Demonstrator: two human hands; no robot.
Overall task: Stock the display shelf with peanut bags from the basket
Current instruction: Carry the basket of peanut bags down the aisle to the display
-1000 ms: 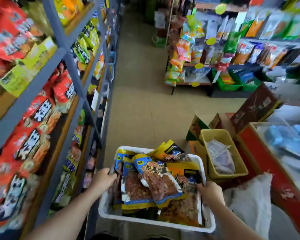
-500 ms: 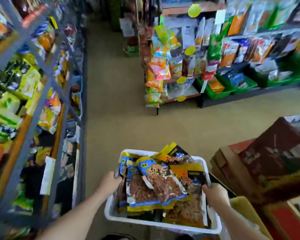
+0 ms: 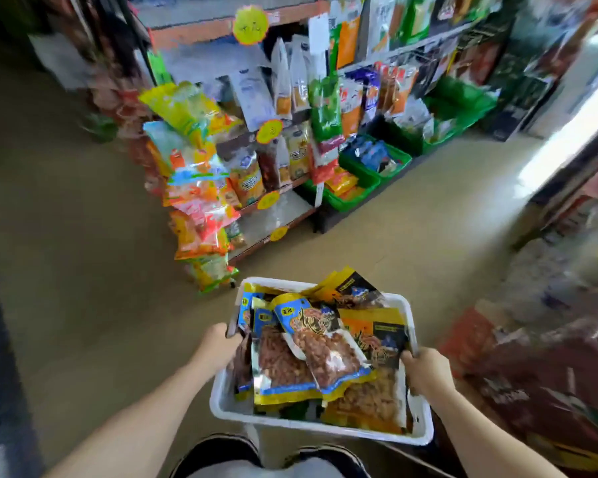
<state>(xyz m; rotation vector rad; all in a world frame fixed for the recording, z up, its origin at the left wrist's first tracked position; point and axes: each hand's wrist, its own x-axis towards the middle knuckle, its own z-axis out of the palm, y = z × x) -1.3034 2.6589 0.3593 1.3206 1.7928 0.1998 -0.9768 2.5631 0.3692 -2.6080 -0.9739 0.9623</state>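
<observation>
A: Where are the hands?

B: Both sit low in the frame, one on each side of the white basket (image 3: 320,424). The left hand (image 3: 218,343) is clenched over the basket's left rim, lower centre. The right hand (image 3: 425,369) is wrapped round the right rim, fingers curled over the edge. Bare forearms run down to the bottom corners of the picture.

A: And the peanut bags?

B: The peanut bags (image 3: 311,353) are heaped in the basket, right at the lower middle of the frame. Clear-fronted packs with blue and yellow borders lie on top, the nuts showing through; yellow and black packs stick up at the far right corner and lie along the right side. None is in either hand.

A: Is the basket on the floor?

B: It is held up off the tan floor (image 3: 83,270), in front of the person's body.

A: What lies ahead?

B: A display shelf (image 3: 277,215) in the upper middle of the frame, hung and stacked with bright snack packs, with round yellow price tags (image 3: 251,24) along its edges. Its lowest board looks mostly bare. To its right, green crates (image 3: 356,198) of packets stand on the floor. The right edge of the picture is blurred; I can only make out reddish boxes (image 3: 518,367) there.
</observation>
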